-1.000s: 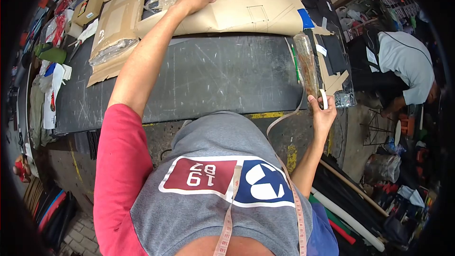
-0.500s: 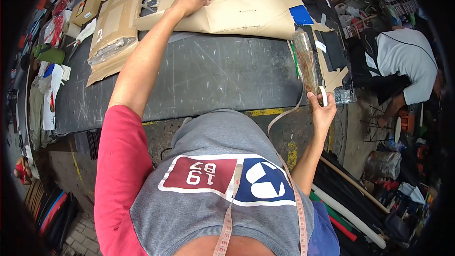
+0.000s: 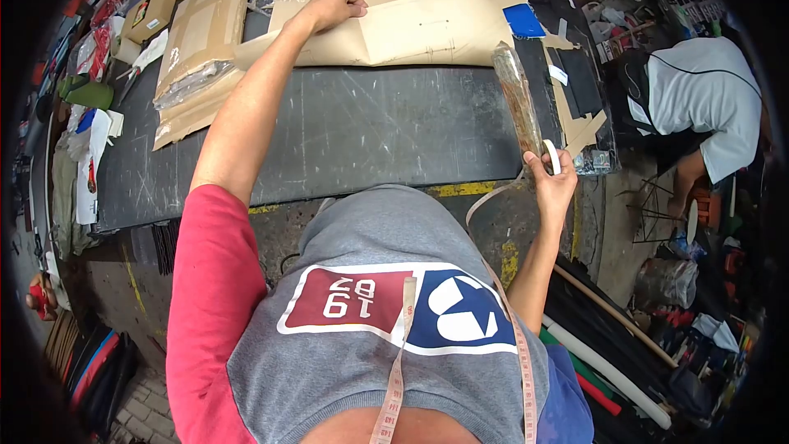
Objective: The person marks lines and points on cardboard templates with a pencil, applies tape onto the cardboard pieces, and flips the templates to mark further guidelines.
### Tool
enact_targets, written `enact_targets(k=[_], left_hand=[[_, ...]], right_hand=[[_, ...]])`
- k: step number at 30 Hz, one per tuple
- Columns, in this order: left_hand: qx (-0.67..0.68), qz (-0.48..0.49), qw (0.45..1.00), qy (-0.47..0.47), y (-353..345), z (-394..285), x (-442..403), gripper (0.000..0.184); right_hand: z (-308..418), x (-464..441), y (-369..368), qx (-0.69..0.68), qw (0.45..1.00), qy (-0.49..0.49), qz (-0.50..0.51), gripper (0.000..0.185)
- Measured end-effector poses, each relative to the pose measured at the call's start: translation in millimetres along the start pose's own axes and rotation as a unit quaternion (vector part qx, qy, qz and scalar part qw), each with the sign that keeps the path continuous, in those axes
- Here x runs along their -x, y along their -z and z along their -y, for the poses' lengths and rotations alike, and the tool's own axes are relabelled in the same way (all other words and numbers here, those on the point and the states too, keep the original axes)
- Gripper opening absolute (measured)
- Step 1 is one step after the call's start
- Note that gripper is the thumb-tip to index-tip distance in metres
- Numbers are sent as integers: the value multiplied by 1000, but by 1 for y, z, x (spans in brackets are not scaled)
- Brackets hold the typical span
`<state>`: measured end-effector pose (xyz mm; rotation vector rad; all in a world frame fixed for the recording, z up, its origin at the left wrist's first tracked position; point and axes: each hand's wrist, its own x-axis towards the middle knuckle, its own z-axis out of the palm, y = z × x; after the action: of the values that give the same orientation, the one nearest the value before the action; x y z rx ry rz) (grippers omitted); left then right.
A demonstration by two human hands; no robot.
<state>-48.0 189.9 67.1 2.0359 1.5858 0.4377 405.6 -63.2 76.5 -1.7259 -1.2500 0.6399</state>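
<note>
My left hand (image 3: 335, 8) is closed on the upper edge of a tan paper sheet (image 3: 436, 29), which lies folded along the back of the dark tabletop (image 3: 386, 123). Pencil lines and small marks show on the paper. At the right, my right hand (image 3: 552, 174) grips the lower end of a long brown object in clear wrapping (image 3: 518, 94), its tip near the paper's right corner. A white ring (image 3: 551, 156) sits at the fingers of that hand. A measuring tape (image 3: 526, 378) hangs round my neck.
Plastic-wrapped cardboard (image 3: 201, 41) lies at the left of the table, and a blue piece (image 3: 523, 21) near the paper's right end. A person in a light shirt (image 3: 699, 99) bends down at the right. Long rolls (image 3: 608, 370) lie on the floor at the lower right.
The paper's front flap has been folded further over and now lies flatter. My right hand and the wrapped object have moved slightly left and up, and the object tilts more to the left.
</note>
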Motion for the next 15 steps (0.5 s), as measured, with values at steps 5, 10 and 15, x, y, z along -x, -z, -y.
enact_targets(k=[5, 10, 15], left_hand=[[45, 2, 998, 47, -5, 10, 3, 34], [63, 2, 996, 59, -9, 14, 3, 35], [70, -2, 996, 62, -6, 8, 4, 34]], right_hand=[[-9, 3, -4, 10, 1000, -18, 8, 34], [-29, 10, -11, 29, 999, -10, 29, 35], [-33, 20, -26, 122, 990, -33, 65, 35]])
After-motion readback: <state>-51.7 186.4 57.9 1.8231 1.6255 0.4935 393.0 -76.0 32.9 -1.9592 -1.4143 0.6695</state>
